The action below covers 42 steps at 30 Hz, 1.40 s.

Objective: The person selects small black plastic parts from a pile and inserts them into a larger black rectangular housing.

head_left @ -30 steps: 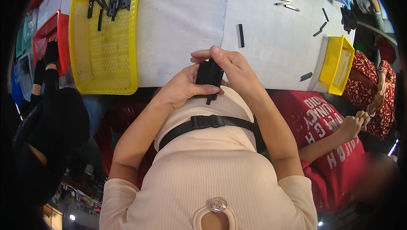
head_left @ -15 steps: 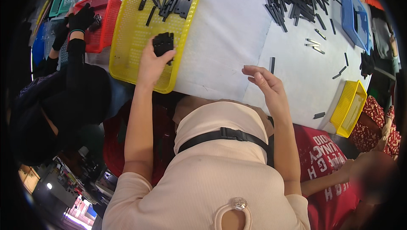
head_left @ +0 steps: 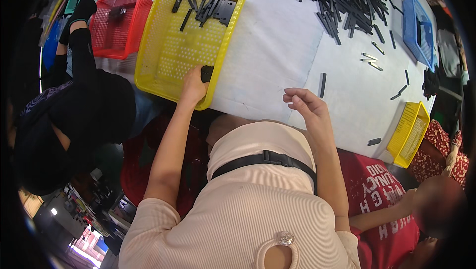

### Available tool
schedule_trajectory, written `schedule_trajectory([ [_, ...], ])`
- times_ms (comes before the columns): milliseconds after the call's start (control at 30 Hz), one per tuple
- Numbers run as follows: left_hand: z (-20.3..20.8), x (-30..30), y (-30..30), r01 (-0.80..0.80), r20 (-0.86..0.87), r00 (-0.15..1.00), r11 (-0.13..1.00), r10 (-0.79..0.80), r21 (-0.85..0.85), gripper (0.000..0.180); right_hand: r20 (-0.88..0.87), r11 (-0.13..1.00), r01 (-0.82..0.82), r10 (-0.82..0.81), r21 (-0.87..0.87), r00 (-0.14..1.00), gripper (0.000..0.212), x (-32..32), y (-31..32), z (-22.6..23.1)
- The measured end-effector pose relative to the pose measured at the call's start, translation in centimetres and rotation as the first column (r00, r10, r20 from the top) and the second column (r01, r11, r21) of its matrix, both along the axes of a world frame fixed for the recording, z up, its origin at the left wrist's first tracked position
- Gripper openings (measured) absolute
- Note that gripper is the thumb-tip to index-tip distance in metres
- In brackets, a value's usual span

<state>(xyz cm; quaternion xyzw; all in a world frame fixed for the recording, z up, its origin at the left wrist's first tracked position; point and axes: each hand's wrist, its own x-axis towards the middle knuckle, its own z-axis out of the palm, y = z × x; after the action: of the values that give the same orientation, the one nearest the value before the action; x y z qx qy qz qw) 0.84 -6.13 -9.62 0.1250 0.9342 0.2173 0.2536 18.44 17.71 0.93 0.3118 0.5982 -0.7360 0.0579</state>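
Note:
My left hand [head_left: 195, 86] is closed on a black block-like part [head_left: 207, 73] at the near right corner inside the yellow basket [head_left: 142, 65]. The hand covers most of that part. Several black strips [head_left: 209, 10] and a flat black plate [head_left: 225, 11] lie at the basket's far end. My right hand [head_left: 308, 104] hovers over the table's near edge, holding nothing, with its fingers loosely bent and apart. Just beyond it, a single black strip [head_left: 323, 85] lies on the white table.
A pile of black strips [head_left: 342, 6] spreads across the far right, with some silvery strips [head_left: 369, 60] nearer. A blue basket [head_left: 417, 33] and a small yellow basket [head_left: 407, 135] stand rightward. At left, a co-worker's gloved hand [head_left: 85, 8] is beside a red basket [head_left: 134, 26].
My left hand has lowered the black part toward the basket's near right corner and turned, hiding more of it. The co-worker's gloved hand has moved away from the red basket. The view has shifted slightly.

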Motion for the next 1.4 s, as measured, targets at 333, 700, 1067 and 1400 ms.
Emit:
schedule_trajectory([
  [333,1.6,0.5,-0.7,0.009,0.022,1.000,1.000,-0.009,0.024,0.054,0.013,0.999,0.021,-0.021,0.026,1.000,0.022,0.3,-0.5,-0.4],
  [700,3.3,0.6,-0.3,0.144,-0.065,0.985,0.966,-0.161,-0.215,0.058,0.082,0.950,-0.076,0.054,0.303,0.995,0.019,0.4,3.4,-2.8],
  [1067,10.0,-0.3,10.3,0.339,-0.350,0.907,0.898,-0.233,0.280,0.029,0.027,0.299,0.043,-0.228,0.953,0.973,0.040,-8.7,14.7,-12.1],
  [1400,7.5,3.4,16.1,0.468,-0.208,0.883,0.821,-0.421,0.327,0.025,0.058,0.349,-0.012,-0.122,0.937,0.991,0.042,-7.6,14.0,-13.7],
])
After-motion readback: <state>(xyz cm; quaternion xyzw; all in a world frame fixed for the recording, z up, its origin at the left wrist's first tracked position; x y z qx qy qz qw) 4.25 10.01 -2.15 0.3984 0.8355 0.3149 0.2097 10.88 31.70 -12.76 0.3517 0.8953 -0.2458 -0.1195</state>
